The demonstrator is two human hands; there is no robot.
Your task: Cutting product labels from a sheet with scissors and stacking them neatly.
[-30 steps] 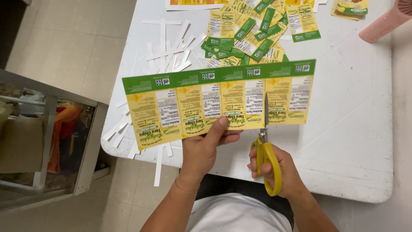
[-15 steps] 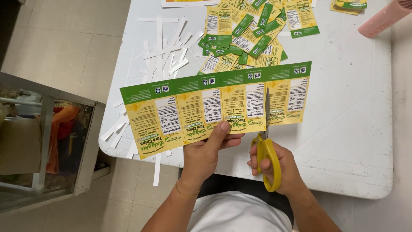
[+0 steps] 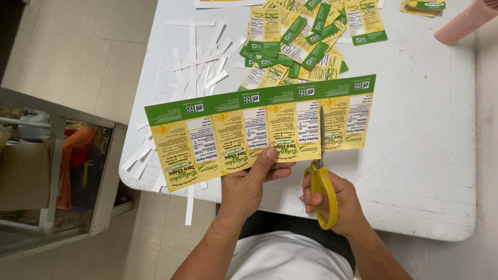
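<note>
On the far left, white paper offcuts (image 3: 199, 62) lie scattered on the white bench (image 3: 425, 155). Above the bench edge, the left hand (image 3: 246, 189) pinches the lower edge of a yellow-and-green label strip (image 3: 249, 129), thumb on top. Farther right, the right hand (image 3: 340, 202) grips yellow-handled scissors (image 3: 321, 186), blades partway up the strip. Cut labels (image 3: 306, 41) are piled behind.

Yellow paper label strip (image 3: 228, 135) with a green top band; yellow-handled metal scissors (image 3: 321, 181); white painted surface (image 3: 425, 155); white paper offcut strips (image 3: 199, 65).
</note>
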